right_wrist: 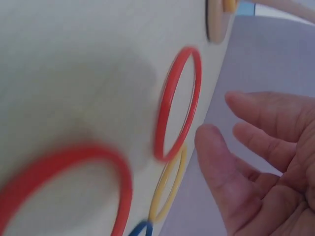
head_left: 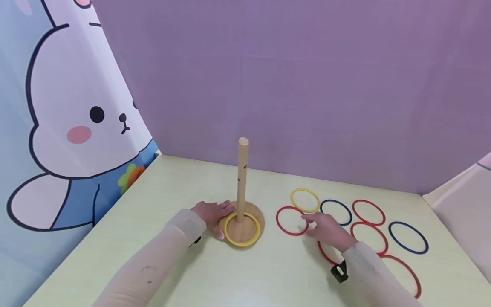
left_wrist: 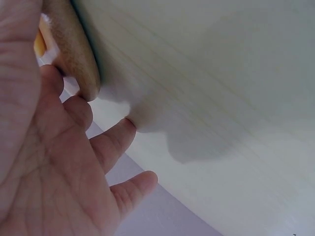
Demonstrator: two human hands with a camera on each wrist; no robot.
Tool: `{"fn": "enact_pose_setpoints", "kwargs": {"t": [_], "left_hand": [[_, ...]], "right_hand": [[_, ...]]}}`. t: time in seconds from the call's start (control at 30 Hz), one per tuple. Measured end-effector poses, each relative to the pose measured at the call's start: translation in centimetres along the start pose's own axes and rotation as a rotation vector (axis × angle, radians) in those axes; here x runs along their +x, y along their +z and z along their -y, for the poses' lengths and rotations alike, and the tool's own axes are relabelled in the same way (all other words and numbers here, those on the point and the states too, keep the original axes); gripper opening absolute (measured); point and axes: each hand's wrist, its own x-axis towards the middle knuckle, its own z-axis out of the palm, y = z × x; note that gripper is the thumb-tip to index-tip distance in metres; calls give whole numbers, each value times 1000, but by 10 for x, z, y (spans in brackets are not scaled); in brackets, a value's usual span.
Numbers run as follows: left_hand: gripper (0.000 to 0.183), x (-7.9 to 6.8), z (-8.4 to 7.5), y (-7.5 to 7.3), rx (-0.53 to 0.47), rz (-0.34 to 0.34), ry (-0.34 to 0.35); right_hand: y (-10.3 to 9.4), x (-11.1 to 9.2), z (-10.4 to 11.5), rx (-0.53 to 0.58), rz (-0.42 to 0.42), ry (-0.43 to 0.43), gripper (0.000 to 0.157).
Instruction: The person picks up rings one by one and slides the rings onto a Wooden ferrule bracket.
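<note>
A wooden peg stand [head_left: 242, 179] stands upright on the table, a yellow ring [head_left: 241, 244] lying around its post on the round base [head_left: 255, 209]. My left hand [head_left: 211, 216] rests against the left edge of that base, fingers spread. In the left wrist view, some fingertips touch the base rim [left_wrist: 81, 59]; the ring and little fingers [left_wrist: 135, 191] stick out loosely. My right hand [head_left: 327, 230] hovers beside a red ring [head_left: 284, 229]. The right wrist view shows thumb and fingers apart, holding nothing, near the red ring [right_wrist: 165, 113].
Another yellow ring [head_left: 305, 189] lies behind the nearest red one. Blue rings [head_left: 408, 250] and several more red rings [head_left: 368, 201] are scattered to the right, some partly under my right arm. A purple backdrop [head_left: 307, 94] rises behind the table; a rabbit-print cloth [head_left: 76, 98] hangs at left.
</note>
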Motion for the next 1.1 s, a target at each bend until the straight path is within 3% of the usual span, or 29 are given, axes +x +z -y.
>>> {"fn": "enact_pose_setpoints", "kwargs": {"t": [0.1, 0.4, 0.53, 0.8, 1.1], "left_hand": [[88, 0, 0, 1, -2, -3, 0], [88, 3, 0, -1, -19, -15, -3], [88, 5, -1, -4, -15, -11, -4], [88, 7, 0, -4, -21, -4, -20], [90, 9, 0, -2, -9, 3, -26]], "right_hand": [[-7, -6, -10, -57, 1, -38, 44], [-28, -14, -42, -76, 16, -110, 30], [-32, -12, -50, -119, 0, -125, 24], [-29, -2, -66, -181, -1, -251, 25], [-29, 3, -69, -241, 38, -219, 23]]}}
